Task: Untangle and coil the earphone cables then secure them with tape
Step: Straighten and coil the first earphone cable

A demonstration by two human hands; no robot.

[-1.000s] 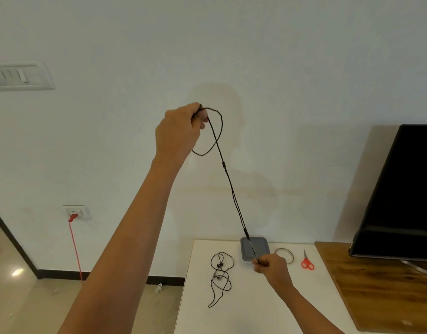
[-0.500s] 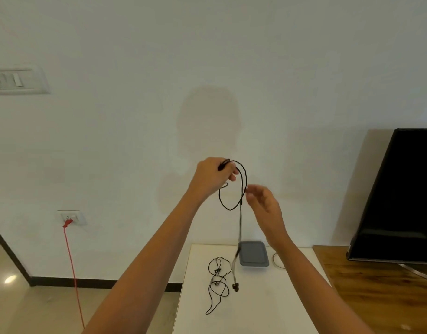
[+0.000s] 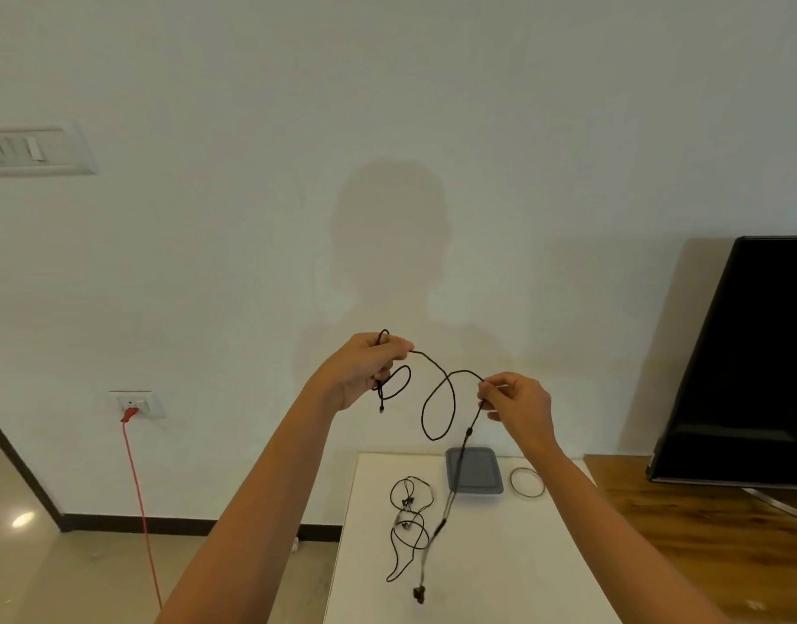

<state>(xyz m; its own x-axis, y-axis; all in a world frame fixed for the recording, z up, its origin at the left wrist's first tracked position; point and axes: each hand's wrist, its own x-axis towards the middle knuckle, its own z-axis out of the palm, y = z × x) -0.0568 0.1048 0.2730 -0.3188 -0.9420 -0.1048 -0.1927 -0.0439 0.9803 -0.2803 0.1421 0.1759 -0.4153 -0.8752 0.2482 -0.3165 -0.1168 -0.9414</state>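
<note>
I hold a black earphone cable (image 3: pixel 438 405) up in the air in front of the wall. My left hand (image 3: pixel 365 369) grips a small coil of it, with the plug end dangling below the fist. My right hand (image 3: pixel 516 405) pinches the cable further along, and a slack loop sags between the two hands. From my right hand the cable drops to its earbuds (image 3: pixel 418 594), which hang just above the white table (image 3: pixel 500 569). A second black earphone (image 3: pixel 407 517) lies tangled on that table.
A grey tray (image 3: pixel 474 476) and a thin tape ring (image 3: pixel 527 482) lie at the table's back edge. A black TV (image 3: pixel 756 362) stands on a wooden unit (image 3: pixel 711 533) at right. A red cord (image 3: pixel 137 502) hangs from a wall socket at left.
My left hand has come down from high up to chest height. My right hand rose off the table, caught the cable near the coil and drew it right, forming a new loop.
</note>
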